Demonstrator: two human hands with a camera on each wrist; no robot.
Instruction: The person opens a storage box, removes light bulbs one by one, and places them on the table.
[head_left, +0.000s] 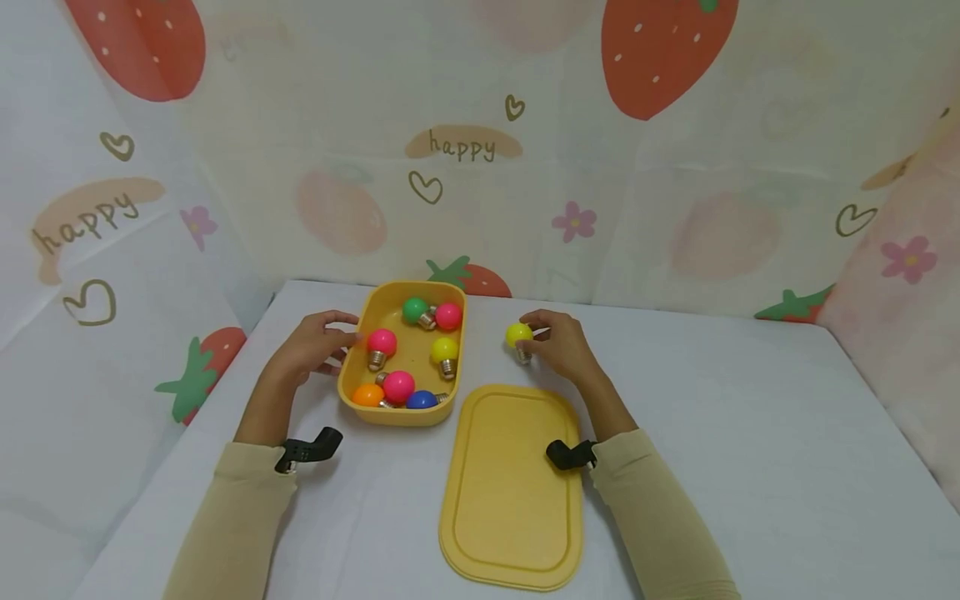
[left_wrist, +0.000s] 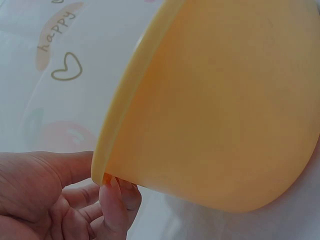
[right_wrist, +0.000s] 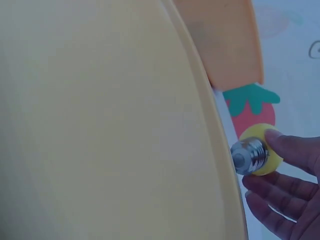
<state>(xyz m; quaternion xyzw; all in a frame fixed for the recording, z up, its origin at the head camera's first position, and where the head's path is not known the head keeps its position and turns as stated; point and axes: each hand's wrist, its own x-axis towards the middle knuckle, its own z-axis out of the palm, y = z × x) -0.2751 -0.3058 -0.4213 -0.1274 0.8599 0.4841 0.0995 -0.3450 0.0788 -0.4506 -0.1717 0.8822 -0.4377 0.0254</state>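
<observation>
My left hand (head_left: 309, 346) grips the rim of a yellow plastic container (head_left: 401, 417) at its left side; in the left wrist view the fingers (left_wrist: 114, 207) meet at the edge. Inside lie several coloured light bulbs: a green bulb (head_left: 415, 310), pink ones such as the pink bulb (head_left: 382, 342), a yellow one, an orange bulb (head_left: 368, 395) and a blue bulb (head_left: 422, 400). To the container's right, my right hand (head_left: 561, 342) pinches another yellow light bulb (right_wrist: 272, 162) between thumb and fingers, its metal screw base pointing down in the head view.
A flat yellow lid (head_left: 517, 492) lies on the white table (head_left: 765, 467), in front of the right hand and partly under the right wrist's black camera (head_left: 570, 456). Behind the table hangs a strawberry-printed cloth (head_left: 637, 200), with more cloth at both sides.
</observation>
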